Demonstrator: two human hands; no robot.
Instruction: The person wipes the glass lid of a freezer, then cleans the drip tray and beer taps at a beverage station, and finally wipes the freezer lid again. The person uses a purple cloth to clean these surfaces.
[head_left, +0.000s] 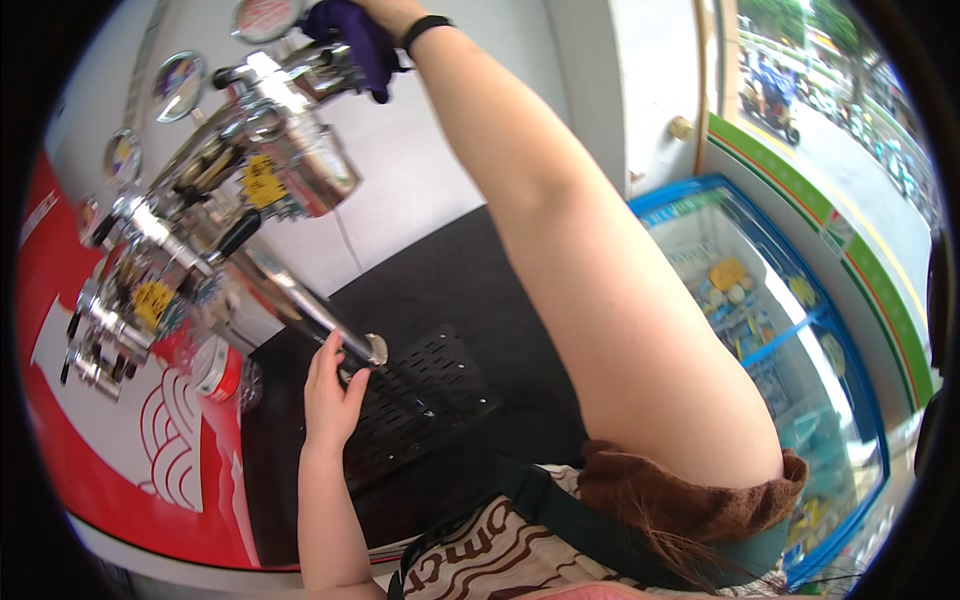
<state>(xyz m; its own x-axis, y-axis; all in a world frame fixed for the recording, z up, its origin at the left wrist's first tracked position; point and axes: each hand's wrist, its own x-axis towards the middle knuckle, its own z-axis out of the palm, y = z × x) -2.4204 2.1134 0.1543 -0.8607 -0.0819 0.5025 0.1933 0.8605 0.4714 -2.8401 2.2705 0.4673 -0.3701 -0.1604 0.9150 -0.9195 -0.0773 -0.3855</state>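
Observation:
At the top edge of the view my right hand (391, 16) grips a dark purple cloth (367, 56) against the far end of a chrome beer tap tower (262, 270). Part of that hand is cut off by the frame. The cloth covers some of the metal there. My left hand (330, 394) is beside the lower end of the tower's chrome column, fingers apart and fingertips at the metal. Below it lies a black slotted drip tray (442, 375). Several taps with black handles and round medallions (180, 86) line the tower.
A plastic jar with a red-and-white label (217, 371) stands behind the column on the black countertop (517, 300). Yellow starburst tags (262, 182) hang from the taps. To the right is a blue-framed glass-top freezer (825, 315); a street with parked scooters (892, 161) lies beyond.

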